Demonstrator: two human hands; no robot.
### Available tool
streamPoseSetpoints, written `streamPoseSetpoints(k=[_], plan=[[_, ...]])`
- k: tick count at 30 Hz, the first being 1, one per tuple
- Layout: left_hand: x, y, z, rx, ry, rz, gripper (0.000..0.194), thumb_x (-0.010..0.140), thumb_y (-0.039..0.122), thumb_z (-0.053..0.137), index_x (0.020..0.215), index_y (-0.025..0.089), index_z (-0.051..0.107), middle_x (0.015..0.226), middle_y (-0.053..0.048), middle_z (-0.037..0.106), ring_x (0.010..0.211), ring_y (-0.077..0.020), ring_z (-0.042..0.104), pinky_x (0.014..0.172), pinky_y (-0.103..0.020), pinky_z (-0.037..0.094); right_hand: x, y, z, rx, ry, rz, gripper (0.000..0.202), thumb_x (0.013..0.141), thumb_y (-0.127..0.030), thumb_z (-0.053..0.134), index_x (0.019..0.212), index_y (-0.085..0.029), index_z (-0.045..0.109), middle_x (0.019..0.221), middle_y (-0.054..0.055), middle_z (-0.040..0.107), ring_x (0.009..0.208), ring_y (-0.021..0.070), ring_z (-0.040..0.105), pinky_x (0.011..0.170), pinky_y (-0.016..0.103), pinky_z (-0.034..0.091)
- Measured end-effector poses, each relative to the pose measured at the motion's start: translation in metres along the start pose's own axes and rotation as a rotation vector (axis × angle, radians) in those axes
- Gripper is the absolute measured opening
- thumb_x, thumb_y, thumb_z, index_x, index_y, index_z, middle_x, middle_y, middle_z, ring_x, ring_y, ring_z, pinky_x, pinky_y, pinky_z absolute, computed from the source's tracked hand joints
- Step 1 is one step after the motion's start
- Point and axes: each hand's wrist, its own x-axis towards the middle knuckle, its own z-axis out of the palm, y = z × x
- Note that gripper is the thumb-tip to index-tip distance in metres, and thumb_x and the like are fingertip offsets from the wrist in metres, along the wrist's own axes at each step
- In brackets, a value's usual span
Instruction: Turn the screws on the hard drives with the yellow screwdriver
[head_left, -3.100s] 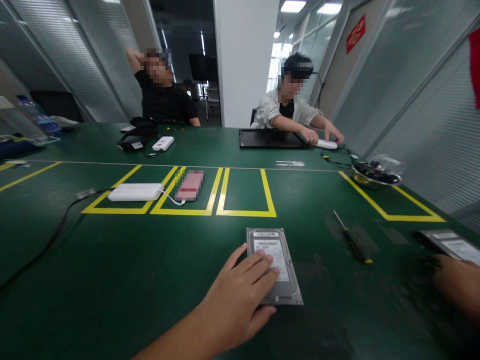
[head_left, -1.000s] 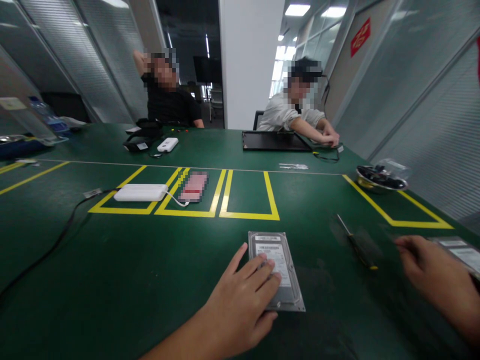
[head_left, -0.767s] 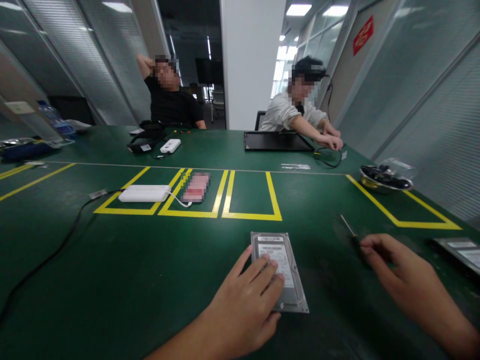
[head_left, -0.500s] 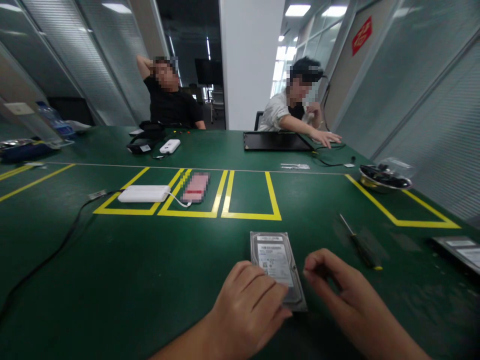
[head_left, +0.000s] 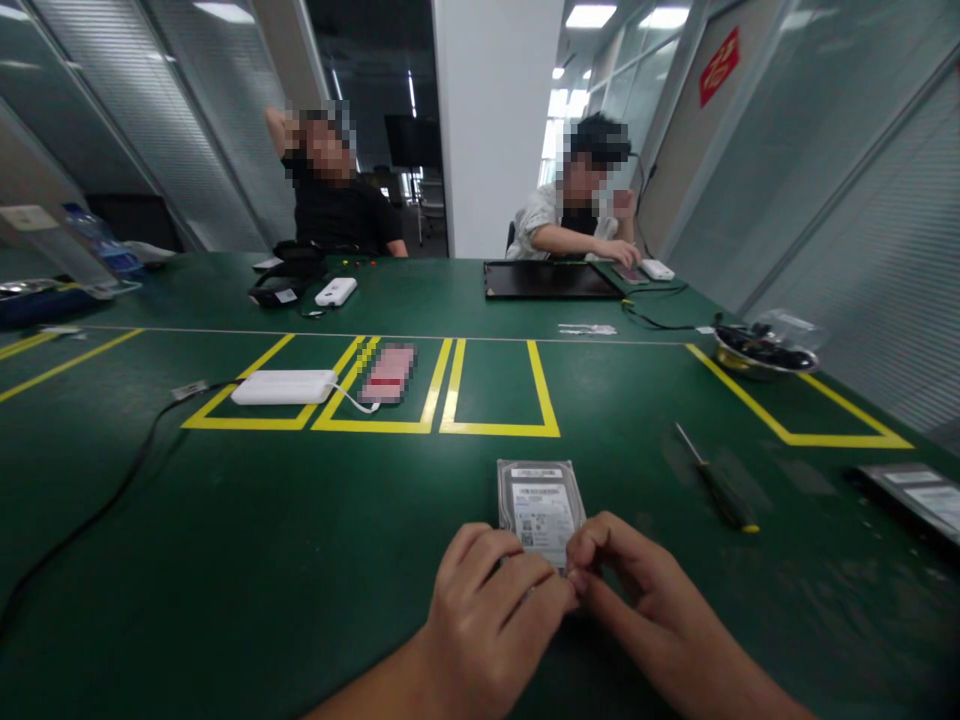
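As your right hand (head_left: pixel 651 590) meets your left hand (head_left: pixel 491 620),
both curl nearly closed at the drive (head_left: pixel 538 505); any hold is unclear.

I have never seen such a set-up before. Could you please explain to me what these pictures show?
There is no machine here: the left hand and right hand are a person's bare hands. Every picture comes from one camera worn on that person's head, looking forward and down.

The hands meet at the near end of what looks like a hard drive, label upward. Whether they pinch anything small is hidden.

On the green table, to the right, lie a screwdriver and a second, similar drive. Farther back are yellow tape outlines, a white box with a cable, a blurred pink item and a metal bowl of dark things. Two other people sit across the table.
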Motion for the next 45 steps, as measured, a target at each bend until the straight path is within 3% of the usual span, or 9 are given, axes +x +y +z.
streamPoseSetpoints(k=[8, 15, 22, 27, 32, 39, 45], plan=[[0.000, 0.001, 0.000, -0.036, 0.008, -0.015, 0.004, 0.089, 0.014, 0.067, 0.089, 0.019, 0.068, 0.079, 0.001, 0.071, 0.080, -0.0185, 0.055, 0.074, -0.036, 0.039, -0.006, 0.002, -0.002, 0.025, -0.022, 0.030, 0.019, 0.096, -0.034, 0.051, 0.085, -0.019, 0.052, 0.082, 0.001, 0.054, 0.078, 0.0136, 0.050, 0.070, 0.026, 0.042], [0.008, 0.003, -0.002, -0.034, 0.003, -0.020, 0.018, 0.097, 0.019, 0.057, 0.082, 0.019, 0.068, 0.070, 0.001, 0.069, 0.075, -0.0183, 0.056, 0.071, -0.035, 0.037, -0.008, 0.002, -0.003, 0.086, -0.026, 0.094, 0.020, 0.094, -0.036, 0.055, 0.085, -0.019, 0.054, 0.083, 0.001, 0.055, 0.079, 0.0145, 0.052, 0.072, 0.027, 0.043], [0.008, 0.003, 0.001, 0.014, 0.013, -0.035, 0.016, 0.096, 0.016, 0.057, 0.085, 0.018, 0.068, 0.074, 0.000, 0.070, 0.080, -0.0198, 0.059, 0.078, -0.038, 0.036, -0.009, 0.002, -0.003, 0.142, 0.018, 0.097, 0.018, 0.093, -0.035, 0.059, 0.086, -0.018, 0.056, 0.083, 0.002, 0.058, 0.080, 0.0144, 0.055, 0.073, 0.026, 0.046], [0.005, 0.000, 0.001, 0.066, 0.022, -0.023, 0.010, 0.089, 0.010, 0.060, 0.090, 0.017, 0.067, 0.081, -0.001, 0.073, 0.087, -0.0224, 0.062, 0.083, -0.040, 0.036, -0.010, 0.001, -0.003, 0.176, 0.047, 0.077, 0.018, 0.093, -0.035, 0.058, 0.086, -0.019, 0.056, 0.091, 0.003, 0.064, 0.088, 0.0153, 0.061, 0.080, 0.027, 0.049], [0.008, -0.003, 0.001, 0.131, 0.060, -0.042, 0.012, 0.092, 0.011, 0.058, 0.092, 0.017, 0.068, 0.082, -0.001, 0.075, 0.088, -0.0234, 0.064, 0.081, -0.040, 0.035, -0.010, -0.003, -0.003, 0.212, 0.044, 0.087, 0.017, 0.095, -0.035, 0.054, 0.102, -0.021, 0.060, 0.106, 0.006, 0.065, 0.102, 0.0177, 0.064, 0.091, 0.031, 0.049], [0.007, -0.006, 0.003, 0.138, 0.026, -0.049, 0.014, 0.094, 0.011, 0.056, 0.093, 0.017, 0.069, 0.079, -0.001, 0.074, 0.088, -0.0233, 0.063, 0.081, -0.039, 0.034, -0.012, 0.003, -0.005, 0.075, 0.038, 0.059, 0.018, 0.099, -0.034, 0.048, 0.102, -0.022, 0.061, 0.108, 0.005, 0.065, 0.105, 0.0172, 0.062, 0.091, 0.029, 0.050], [0.003, -0.008, 0.004, 0.076, -0.030, -0.133, 0.012, 0.092, 0.012, 0.057, 0.090, 0.019, 0.066, 0.079, 0.000, 0.071, 0.085, -0.0230, 0.058, 0.081, -0.041, 0.032, -0.014, 0.006, -0.006, -0.139, 0.037, -0.096, 0.015, 0.099, -0.027, 0.046, 0.102, -0.024, 0.061, 0.100, 0.000, 0.066, 0.096, 0.0131, 0.064, 0.083, 0.023, 0.051]])
